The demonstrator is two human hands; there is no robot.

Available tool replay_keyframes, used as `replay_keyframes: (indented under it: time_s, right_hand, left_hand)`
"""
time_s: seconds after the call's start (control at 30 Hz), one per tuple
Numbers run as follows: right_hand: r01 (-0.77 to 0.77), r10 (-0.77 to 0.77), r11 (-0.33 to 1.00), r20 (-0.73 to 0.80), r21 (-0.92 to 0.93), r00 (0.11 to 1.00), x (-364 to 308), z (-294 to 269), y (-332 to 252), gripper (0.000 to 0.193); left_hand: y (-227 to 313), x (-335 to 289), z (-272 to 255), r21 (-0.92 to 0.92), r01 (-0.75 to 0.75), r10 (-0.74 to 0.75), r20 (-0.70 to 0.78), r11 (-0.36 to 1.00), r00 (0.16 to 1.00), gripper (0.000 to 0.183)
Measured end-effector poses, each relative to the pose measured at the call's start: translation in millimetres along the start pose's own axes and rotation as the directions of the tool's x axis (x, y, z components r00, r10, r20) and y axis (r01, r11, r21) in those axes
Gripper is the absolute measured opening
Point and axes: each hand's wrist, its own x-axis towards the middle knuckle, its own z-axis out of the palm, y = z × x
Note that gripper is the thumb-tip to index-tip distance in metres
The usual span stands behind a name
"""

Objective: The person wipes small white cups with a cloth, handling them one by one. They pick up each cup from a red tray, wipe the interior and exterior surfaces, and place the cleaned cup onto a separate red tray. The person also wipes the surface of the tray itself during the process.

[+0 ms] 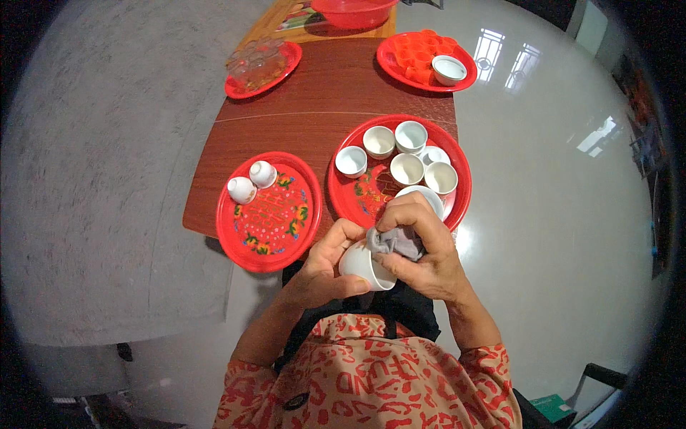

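**White handleless cup (355, 264) and grey cloth (404, 244) held between two hands**

We look down on both hands at the near edge of a reddish-brown table (300, 121); the left grip (325, 266) pinches the white handleless cup, thumb along its lower side and fingers about the upper; the cup is tilted, its mouth turned toward the lower right, just in front of the wearer's patterned shirt (386, 379). The right grip (426, 250) is closed on the bunched grey cloth, which touches the cup at its rim; we cannot tell how far the cloth reaches inside.

Beyond the hands we note four red trays; the near-left floral tray (266, 214) bears two overturned white cups (241, 190) side by side near its upper left edge; the near-right round tray (362, 202) carries five upright white cups (351, 163), and a white bowl (426, 194) partly hidden by the right grip. At the far left we find clear glasses (256, 61) grouped on an oval tray (287, 70); at the far right, orange-red cups (421, 50) and a white bowl with a dark rim line (449, 69) share another tray (468, 63); a red basin (354, 14) stands past the table's far end.
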Motion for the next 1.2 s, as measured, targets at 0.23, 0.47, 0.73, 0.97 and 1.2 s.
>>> replay_keyframes:
  time_s: [0.23, 0.47, 0.73, 0.97, 1.2]
  right_hand:
    - [-0.396, 0.390, 0.905, 0.069, 0.157, 0.918, -7.8, -4.4, -9.6, 0.026]
    - [-0.578, 0.569, 0.812, 0.111, 0.084, 0.815, -21.9, -8.5, -14.2, 0.026]
    - [0.110, -0.123, 0.962, -0.037, -0.252, 0.992, -7.3, 8.3, -10.2, 0.034]
    - [0.009, -0.016, 0.992, -0.055, -0.123, 0.998, -1.2, 8.7, -9.3, 0.034]
    - [-0.400, 0.399, 0.916, 0.015, 0.020, 0.917, -11.3, 2.4, -13.5, 0.025]
  left_hand:
    - [-8.6, -6.6, -3.7, 0.130, -0.096, 0.099, -0.012, 0.987, 0.995, 0.057]
    - [-8.0, -4.1, -8.3, 0.232, -0.218, 0.220, 0.018, 0.948, 0.975, 0.060]
    - [-5.3, -1.7, -9.2, 0.242, -0.212, 0.196, 0.090, 0.947, 0.977, 0.060]
    - [-4.3, -5.0, -8.8, 0.169, -0.253, 0.241, 0.085, 0.953, 0.967, 0.061]
    - [-6.9, -1.1, -12.5, 0.302, -0.371, 0.351, 0.121, 0.878, 0.928, 0.062]
